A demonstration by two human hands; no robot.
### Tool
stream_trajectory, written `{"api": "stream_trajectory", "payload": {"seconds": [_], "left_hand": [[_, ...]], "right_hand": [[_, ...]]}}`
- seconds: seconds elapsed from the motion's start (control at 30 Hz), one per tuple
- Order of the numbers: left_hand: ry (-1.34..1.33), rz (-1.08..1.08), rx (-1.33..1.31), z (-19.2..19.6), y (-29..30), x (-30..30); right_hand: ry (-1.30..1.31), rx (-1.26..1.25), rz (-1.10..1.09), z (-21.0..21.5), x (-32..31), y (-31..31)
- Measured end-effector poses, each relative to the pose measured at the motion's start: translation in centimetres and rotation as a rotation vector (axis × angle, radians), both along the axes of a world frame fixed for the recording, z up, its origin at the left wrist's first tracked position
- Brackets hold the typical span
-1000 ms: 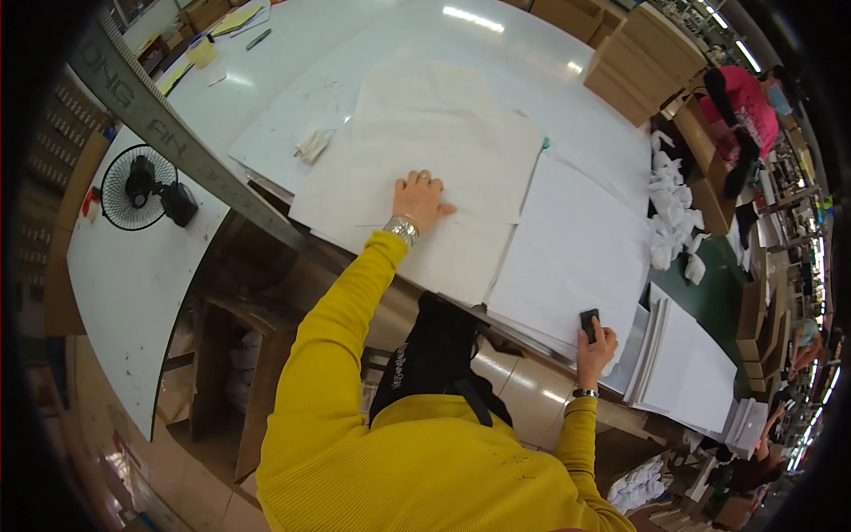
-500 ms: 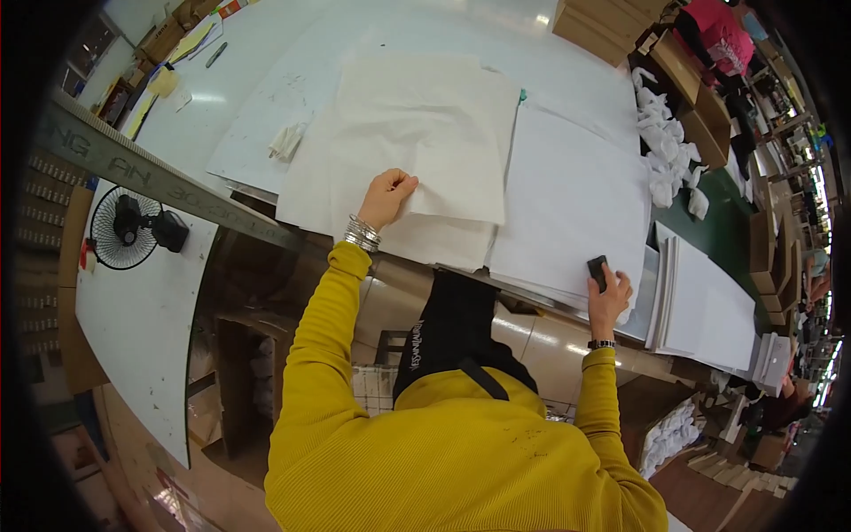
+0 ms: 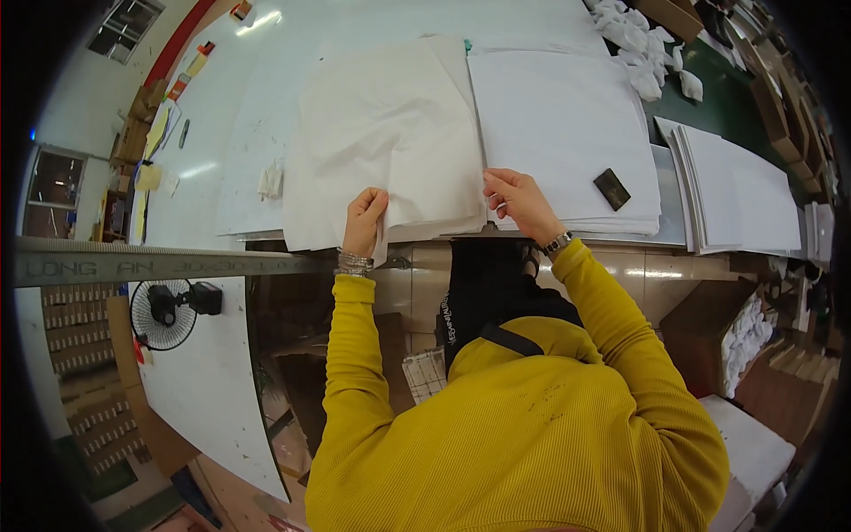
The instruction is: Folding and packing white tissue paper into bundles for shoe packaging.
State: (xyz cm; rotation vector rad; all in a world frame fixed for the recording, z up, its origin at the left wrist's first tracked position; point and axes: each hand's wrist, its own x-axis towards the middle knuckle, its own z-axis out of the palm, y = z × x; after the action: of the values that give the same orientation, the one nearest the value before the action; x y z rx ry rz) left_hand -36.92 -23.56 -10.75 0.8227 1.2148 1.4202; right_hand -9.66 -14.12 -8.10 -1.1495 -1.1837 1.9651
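A cream sheet of paper or thin cloth (image 3: 390, 115), creased across its middle, tops a pile of similar sheets at the table's near edge. My left hand (image 3: 363, 217) pinches its near edge between thumb and fingers, and a fold hangs beside the fingertips. My right hand (image 3: 521, 202) is over the gap by the sheet's right edge, fingers loosely bent and apart; I see nothing held in it. To the right lies a stack of white sheets (image 3: 558, 115). A small dark rectangular block (image 3: 612, 190) rests on that stack's near right part.
Farther right stands another pile of white sheets or boards (image 3: 740, 186). Crumpled white bundles (image 3: 634, 44) lie at the far right, near cardboard boxes (image 3: 776, 106). A metal beam (image 3: 177, 263) runs along the left, with a black fan (image 3: 164, 310) below it. A crumpled scrap (image 3: 270, 182) lies left of the cream pile.
My right hand has let go of the dark block, leaving it on the white stack, and moved left to the cream sheet's edge. My left hand still pinches the sheet. The view has turned.
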Motion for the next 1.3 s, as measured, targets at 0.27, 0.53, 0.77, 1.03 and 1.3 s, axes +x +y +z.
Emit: {"api": "stream_trajectory", "payload": {"seconds": [0.27, 0.53, 0.77, 1.03, 1.3], "left_hand": [[-0.167, -0.039, 0.011, 2.2, -1.7, 0.5], [0.121, -0.136, -0.119, 1.7, -0.3, 4.5], [0.639, -0.142, 0.021, 8.2, -2.7, 10.9], [0.251, -0.067, 0.303, 6.8, -0.6, 13.0], [-0.243, -0.027, 0.117, 3.7, -1.8, 7.5]], "right_hand": [[0.055, -0.090, -0.018, 0.4, -1.9, 0.5], [0.082, 0.413, -0.027, -8.7, 1.7, 3.0], [0.124, 1.091, -0.028, 2.9, -1.8, -4.5], [0.660, 0.055, -0.233, 7.2, 5.1, -3.8], [1.439, -0.014, -0.014, 1.1, 14.2, 0.7]]}}
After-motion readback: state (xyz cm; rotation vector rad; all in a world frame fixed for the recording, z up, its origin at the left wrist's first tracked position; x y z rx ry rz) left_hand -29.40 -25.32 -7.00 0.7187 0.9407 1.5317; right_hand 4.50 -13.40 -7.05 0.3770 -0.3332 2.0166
